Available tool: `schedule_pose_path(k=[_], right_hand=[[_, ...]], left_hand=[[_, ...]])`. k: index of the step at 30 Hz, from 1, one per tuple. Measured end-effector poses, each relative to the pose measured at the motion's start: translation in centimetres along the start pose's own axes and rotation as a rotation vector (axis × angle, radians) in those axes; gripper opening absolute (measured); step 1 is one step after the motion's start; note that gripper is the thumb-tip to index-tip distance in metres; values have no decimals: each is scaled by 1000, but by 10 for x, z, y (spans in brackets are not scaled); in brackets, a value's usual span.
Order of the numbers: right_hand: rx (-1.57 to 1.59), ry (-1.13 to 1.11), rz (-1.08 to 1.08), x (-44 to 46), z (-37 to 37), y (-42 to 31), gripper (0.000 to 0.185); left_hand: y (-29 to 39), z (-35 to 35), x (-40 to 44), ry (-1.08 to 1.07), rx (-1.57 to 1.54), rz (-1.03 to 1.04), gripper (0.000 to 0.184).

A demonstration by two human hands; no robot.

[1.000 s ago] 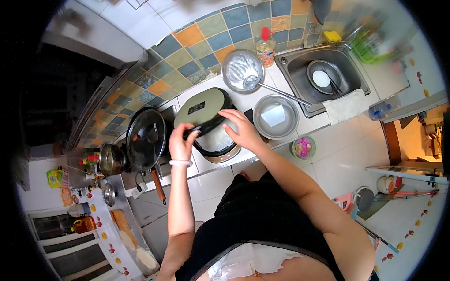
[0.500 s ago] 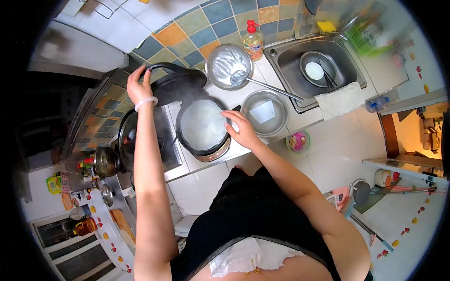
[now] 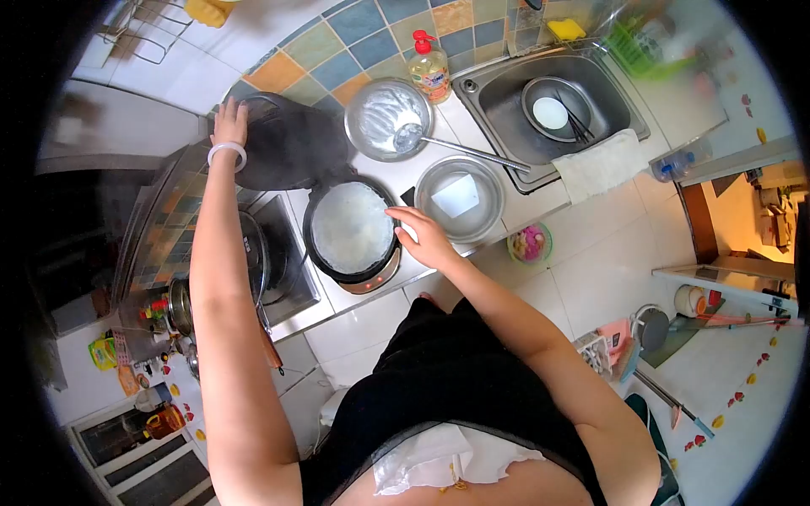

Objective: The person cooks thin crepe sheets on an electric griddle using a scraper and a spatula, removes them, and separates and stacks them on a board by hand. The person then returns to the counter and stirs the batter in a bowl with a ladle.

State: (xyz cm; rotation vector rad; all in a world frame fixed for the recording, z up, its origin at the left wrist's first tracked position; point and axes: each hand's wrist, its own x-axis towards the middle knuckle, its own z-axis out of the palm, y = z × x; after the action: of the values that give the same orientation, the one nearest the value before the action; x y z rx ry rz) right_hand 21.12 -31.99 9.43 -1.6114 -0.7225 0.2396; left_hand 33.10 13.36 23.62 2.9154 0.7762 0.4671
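A round, thin white crepe (image 3: 353,226) covers the black lower plate of an electric griddle (image 3: 364,285). The griddle's dark lid (image 3: 291,148) leans wide open behind it, with faint steam around. My left hand (image 3: 229,128) rests at the lid's far left edge, fingers stretched out. Beside the crepe's right edge is my right hand (image 3: 426,240), thumb and fingers apart at the griddle rim; whether the fingertips touch the crepe I cannot tell. Just right of that hand stands a metal basin (image 3: 491,211) with a white rectangular piece (image 3: 456,196) in it.
A batter-smeared bowl (image 3: 364,126) holds a long-handled ladle (image 3: 472,153). Behind it stands a red-capped soap bottle (image 3: 430,74). The sink (image 3: 498,110) contains a bowl and chopsticks; a cloth (image 3: 601,164) hangs over its edge. Left of the griddle is a stove (image 3: 291,274) with a pan.
The lid has swung further back to the left. My left hand moved with it, its fingers going from curled at the lid edge to stretched out. My right hand stays by the crepe's edge.
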Motion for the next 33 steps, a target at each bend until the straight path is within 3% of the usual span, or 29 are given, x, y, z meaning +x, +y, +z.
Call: schedule_pose_path(k=[2, 5, 7, 11, 16, 22, 26, 29, 30, 33], right_hand=[[-2, -9, 7, -4, 0, 4, 34], [-15, -50, 32, -11, 4, 13, 34], [-32, -86, 62, -16, 7, 18, 34], [-90, -169, 131, -29, 14, 25, 36], [-232, -247, 167, -48, 37, 57, 41], [-466, -277, 123, -63, 50, 69, 51], [-768, -239, 127, -75, 61, 88, 57], [-1021, -151, 205, -80, 68, 88, 53], [-1109, -111, 139, -84, 68, 90, 51], [-1149, -46, 143, -86, 73, 109, 53]], left_hand=[[-16, 10, 15, -13, 20, 25, 62], [21, -14, -13, 33, 62, -36, 62], [47, -24, -43, 237, 28, 142, 56], [95, -34, -133, 314, -188, 447, 50], [93, 0, -258, 55, -350, 326, 55], [77, 58, -376, -176, -318, 100, 57], [79, 79, -425, -275, -325, 36, 57], [81, 80, -446, -304, -370, 29, 57], [81, 78, -451, -323, -375, 25, 58], [77, 72, -462, -360, -400, 31, 58]])
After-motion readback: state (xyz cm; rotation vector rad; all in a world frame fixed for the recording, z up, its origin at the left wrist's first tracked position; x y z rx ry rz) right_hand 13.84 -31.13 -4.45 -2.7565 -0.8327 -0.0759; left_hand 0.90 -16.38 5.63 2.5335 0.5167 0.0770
